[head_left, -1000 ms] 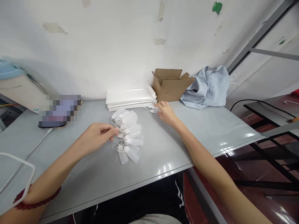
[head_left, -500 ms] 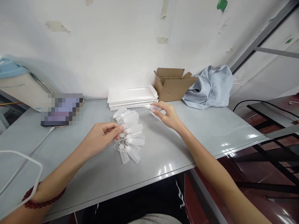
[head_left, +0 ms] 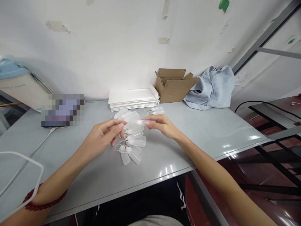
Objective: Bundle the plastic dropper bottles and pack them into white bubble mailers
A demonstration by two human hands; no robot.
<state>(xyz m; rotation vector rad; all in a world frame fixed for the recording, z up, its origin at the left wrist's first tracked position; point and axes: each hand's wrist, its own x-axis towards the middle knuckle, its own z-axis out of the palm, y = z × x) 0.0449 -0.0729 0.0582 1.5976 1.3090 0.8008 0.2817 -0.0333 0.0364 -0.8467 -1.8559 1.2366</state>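
My right hand [head_left: 162, 125] pinches a small translucent needle-tip bottle [head_left: 147, 121] held level, its thin metal needle pointing left. Thumb and forefinger of my left hand [head_left: 108, 133] are pressed together by the needle's tip; whatever they hold, if anything, is too small to make out. Below both hands, several similar bottles [head_left: 137, 142] with white caps and looped straps lie in a loose pile on the grey table [head_left: 164, 153]. Beyond my right hand, a couple more bottles [head_left: 157, 110] lie apart from the pile.
A stack of flat white boxes [head_left: 134, 97] stands against the wall, beside an open cardboard box [head_left: 177, 88] and a pale blue cloth [head_left: 213, 89]. At the left lie a blurred phone [head_left: 62, 110] and its white cable [head_left: 35, 149]. A blue-lidded container [head_left: 21, 84] stands behind.
My right hand has come left and nearer from beside the white stack, and now holds a bottle before my left hand. Bottles show where it was. My left hand has shifted slightly.
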